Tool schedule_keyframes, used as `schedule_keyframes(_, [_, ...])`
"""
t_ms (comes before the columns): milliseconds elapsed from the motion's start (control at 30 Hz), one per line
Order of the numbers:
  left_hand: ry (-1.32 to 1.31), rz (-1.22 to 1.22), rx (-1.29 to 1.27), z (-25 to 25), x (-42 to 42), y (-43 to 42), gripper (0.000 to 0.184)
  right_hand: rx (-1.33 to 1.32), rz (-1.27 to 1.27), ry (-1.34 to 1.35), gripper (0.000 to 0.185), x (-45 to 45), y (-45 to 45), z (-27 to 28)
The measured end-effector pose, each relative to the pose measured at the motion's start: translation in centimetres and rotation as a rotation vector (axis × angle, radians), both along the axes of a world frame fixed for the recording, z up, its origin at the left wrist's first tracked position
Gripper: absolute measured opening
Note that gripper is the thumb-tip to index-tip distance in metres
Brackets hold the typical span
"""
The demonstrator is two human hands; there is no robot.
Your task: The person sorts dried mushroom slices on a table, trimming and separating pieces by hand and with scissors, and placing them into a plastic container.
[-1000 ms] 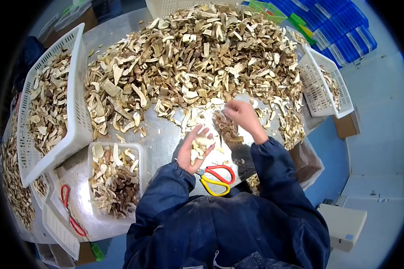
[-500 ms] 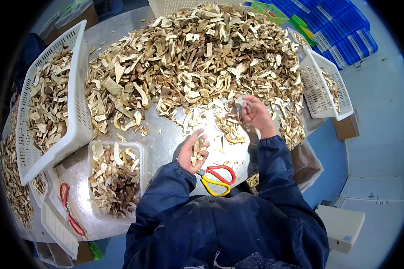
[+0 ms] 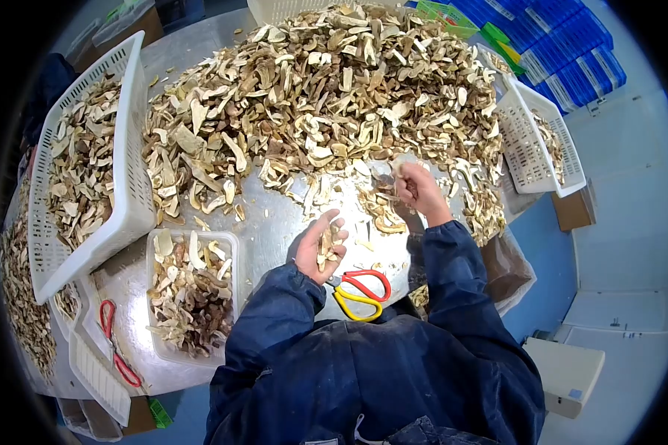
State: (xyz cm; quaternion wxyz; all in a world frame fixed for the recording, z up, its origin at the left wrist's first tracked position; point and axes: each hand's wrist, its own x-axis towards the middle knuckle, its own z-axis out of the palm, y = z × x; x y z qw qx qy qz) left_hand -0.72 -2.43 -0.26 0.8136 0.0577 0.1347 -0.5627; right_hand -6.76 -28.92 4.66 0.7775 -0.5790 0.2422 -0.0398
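Observation:
Several dried mushroom slices (image 3: 325, 254) lie in the palm of my left hand (image 3: 315, 245), its fingers curled round them above the bare metal near my body. My right hand (image 3: 423, 194) is closed at the near edge of the big mushroom pile (image 3: 334, 96), with a pale mushroom slice (image 3: 403, 160) showing at its fingertips, partly blurred. Scissors with one red and one yellow handle (image 3: 360, 294) rest just below my left hand, their blades mostly hidden. To the left stands a clear plastic tub (image 3: 234, 297) with mushroom pieces in it.
A white slotted basket (image 3: 135, 148) of slices leans at the left, another white basket (image 3: 527, 141) stands at the right. Red-handled scissors (image 3: 111, 337) lie at the lower left on the metal table (image 3: 267, 222). Blue crates (image 3: 564, 55) are stacked at the back right.
My right hand has turned, and its fingers have closed more, with a pale slice now at the tips. The left hand has hardly moved and still holds its slices.

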Motion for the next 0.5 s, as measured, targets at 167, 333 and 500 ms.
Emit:
schedule_keyframes(167, [0.002, -0.008, 0.001, 0.2, 0.0, -0.1, 0.021, -0.232, 0.032, 0.062, 0.020, 0.8, 0.0, 0.0])
schedule_keyframes(333, [0.007, -0.004, -0.027, 0.0, 0.0, 0.0, 0.022, -1.487, 0.247, 0.223, 0.018, 3.4, 1.3, -0.4])
schedule_keyframes(500, [0.011, -0.004, -0.031, -0.1, 0.0, -0.1, 0.022, -0.247, 0.117, 0.056, 0.011, 2.5, -1.0, -0.1])
